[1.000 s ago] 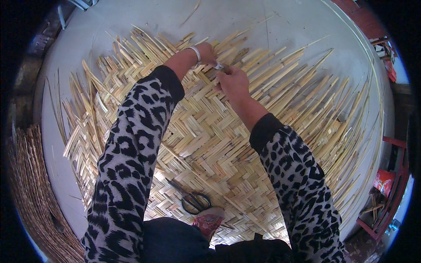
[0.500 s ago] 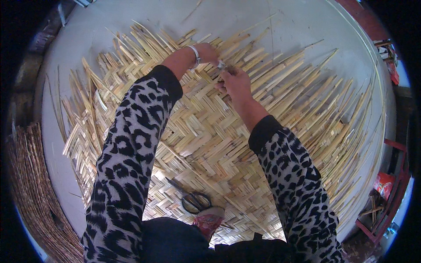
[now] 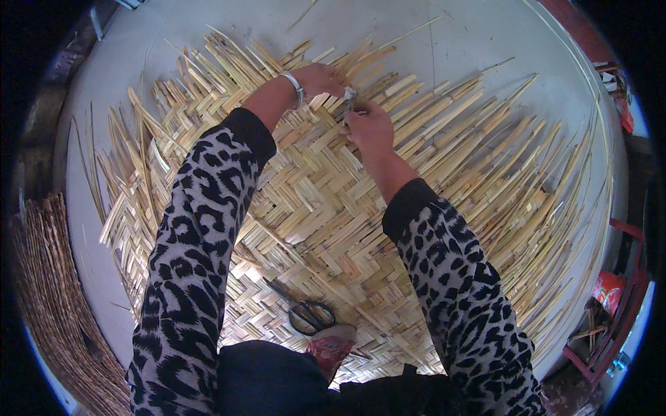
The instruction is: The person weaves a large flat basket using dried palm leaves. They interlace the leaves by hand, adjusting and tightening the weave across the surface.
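Both forearms are covered by long leopard-print sleeves [image 3: 187, 277] in grey, black and white, ended by dark cuffs. A silvery bracelet [image 3: 296, 88], possibly a watch, is worn on the left wrist.

The small pale item pinched between the left hand [image 3: 320, 78] and right hand [image 3: 368, 127] is too small to identify. Below the grip, the sleeves conceal part of the woven mat [image 3: 326, 208].

We see a pale grey floor [image 3: 485, 41]. A big woven straw mat [image 3: 333, 208] lies flat on it. A darker brown woven mat [image 3: 48, 305] lies at the near left.
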Motion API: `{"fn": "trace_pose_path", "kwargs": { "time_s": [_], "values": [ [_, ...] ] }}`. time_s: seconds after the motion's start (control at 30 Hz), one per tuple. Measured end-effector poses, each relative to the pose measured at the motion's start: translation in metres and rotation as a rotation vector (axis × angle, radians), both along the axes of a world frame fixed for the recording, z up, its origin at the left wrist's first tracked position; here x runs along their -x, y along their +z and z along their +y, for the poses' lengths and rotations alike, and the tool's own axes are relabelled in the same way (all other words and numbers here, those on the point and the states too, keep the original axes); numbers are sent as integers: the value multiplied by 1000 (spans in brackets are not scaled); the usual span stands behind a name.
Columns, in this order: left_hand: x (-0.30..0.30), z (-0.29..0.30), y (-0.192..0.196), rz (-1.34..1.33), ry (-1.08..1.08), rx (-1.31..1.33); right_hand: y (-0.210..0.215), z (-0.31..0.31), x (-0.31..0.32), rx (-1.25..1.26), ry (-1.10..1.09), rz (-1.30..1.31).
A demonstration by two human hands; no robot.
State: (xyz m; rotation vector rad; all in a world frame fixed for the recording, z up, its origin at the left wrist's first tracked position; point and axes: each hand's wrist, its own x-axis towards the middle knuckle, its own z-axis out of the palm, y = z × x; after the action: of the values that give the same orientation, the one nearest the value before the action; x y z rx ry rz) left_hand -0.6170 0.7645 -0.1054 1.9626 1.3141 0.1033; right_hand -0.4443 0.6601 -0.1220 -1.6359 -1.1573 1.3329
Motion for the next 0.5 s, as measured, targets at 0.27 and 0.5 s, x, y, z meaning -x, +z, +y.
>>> {"fn": "trace_pose_path", "kwargs": {
  "time_s": [0.27,0.5],
  "values": [
    [5,-12,-4,-303,183,79,-16,1,2,-102,68,-267],
    [7,-21,-5,-201,313,-265,-18,-7,4,-230,8,-301]
  ]
}}
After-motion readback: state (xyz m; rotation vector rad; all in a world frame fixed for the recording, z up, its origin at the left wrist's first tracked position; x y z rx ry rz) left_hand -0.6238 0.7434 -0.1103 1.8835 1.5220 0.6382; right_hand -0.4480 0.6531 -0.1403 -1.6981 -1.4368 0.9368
